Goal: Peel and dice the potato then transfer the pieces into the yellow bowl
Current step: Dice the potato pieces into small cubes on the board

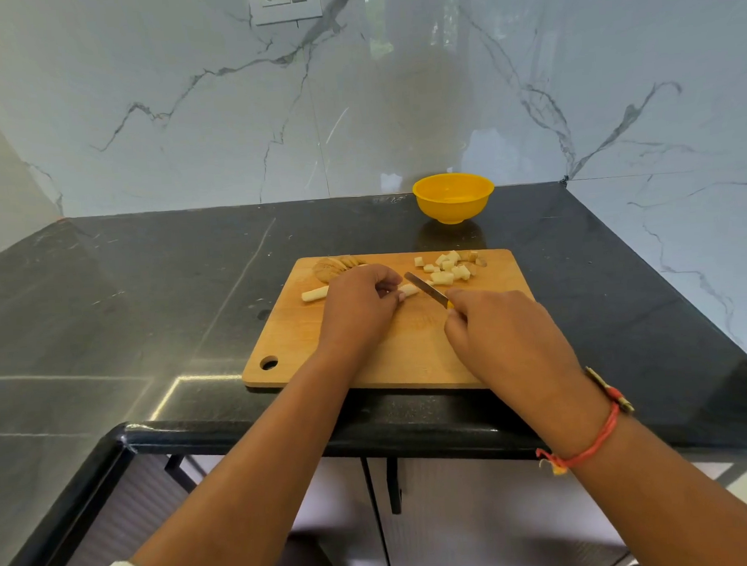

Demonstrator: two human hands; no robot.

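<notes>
Dicing is the step in hand, as I judge it. The left hand [360, 309] pinches a peeled potato strip [410, 289] down on the wooden cutting board [305, 329], with its fingers curled round the near part of the strip. The right hand [504, 336] is closed round the yellow handle of a small knife [426, 289], and the blade lies across the free end of the strip. The two hands are near each other but do not touch.

A pile of diced pieces [449, 271] lies at the far right of the board. A second strip [315, 293] waits just left of the left hand, and the peels [332, 267] sit at the far left corner. The yellow bowl [453, 196] stands on the black counter [147, 294] behind the board, apart from it, and I see no potato in it.

To do this cut well, the fingertips of the left hand should be tucked back from the blade, because the strip is short and the blade is close to them. The knife should go straight down, not at a slant. Each cut should take about the same width as the cubes already in the pile, so the dice come out even. The strip may roll, so firm pressure from above is better than a light pinch. Some brownish bits beside the pile may be peel; I would sort them out before anything goes into the bowl.
</notes>
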